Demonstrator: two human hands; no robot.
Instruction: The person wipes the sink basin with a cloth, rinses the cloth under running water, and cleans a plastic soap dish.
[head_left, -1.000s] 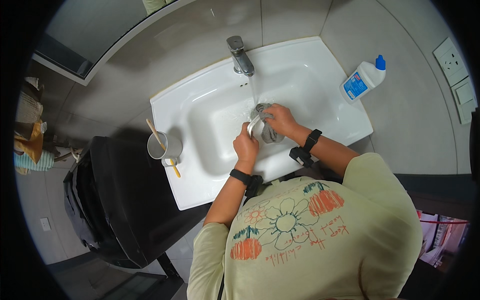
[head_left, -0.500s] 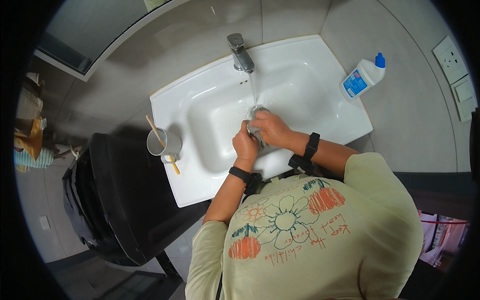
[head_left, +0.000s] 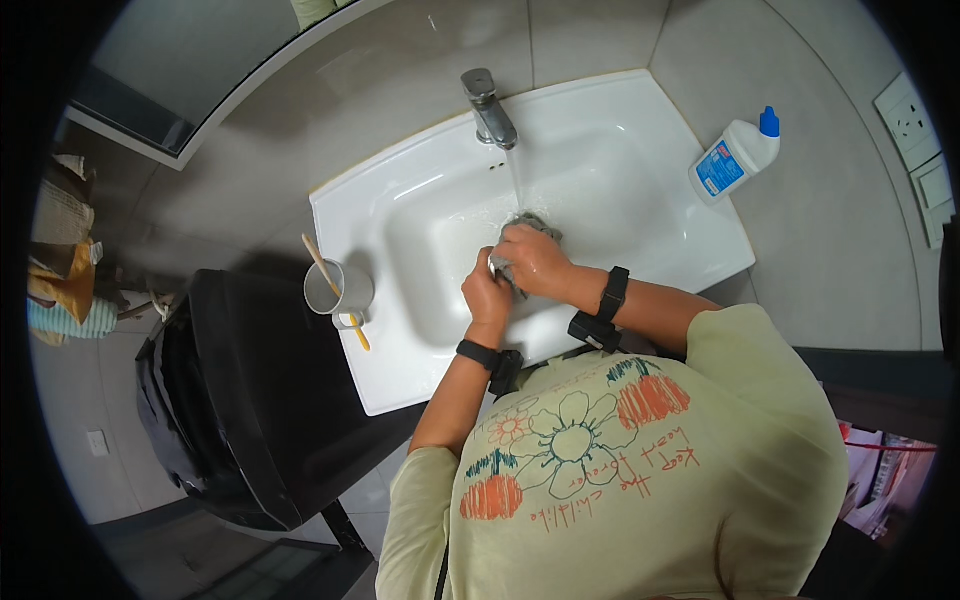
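Note:
Water runs from the chrome faucet into the white sink. Under the stream is a wet grey cloth, bunched up between my two hands. My right hand is closed over the cloth from the right, its fingers curled on top. My left hand grips the cloth's lower left side, thumb upward. Part of the cloth hangs below my fingers, and much of it is hidden by them. Both wrists carry black bands with small black boxes.
A grey cup with a wooden-handled brush stands on the sink's left rim, beside a yellow-handled item. A white bottle with a blue cap is on the right rim. A black machine stands left of the sink.
My right hand has turned slightly over the cloth, and more of the cloth now shows beyond its fingers. The whole view has shifted a little. Water keeps running.

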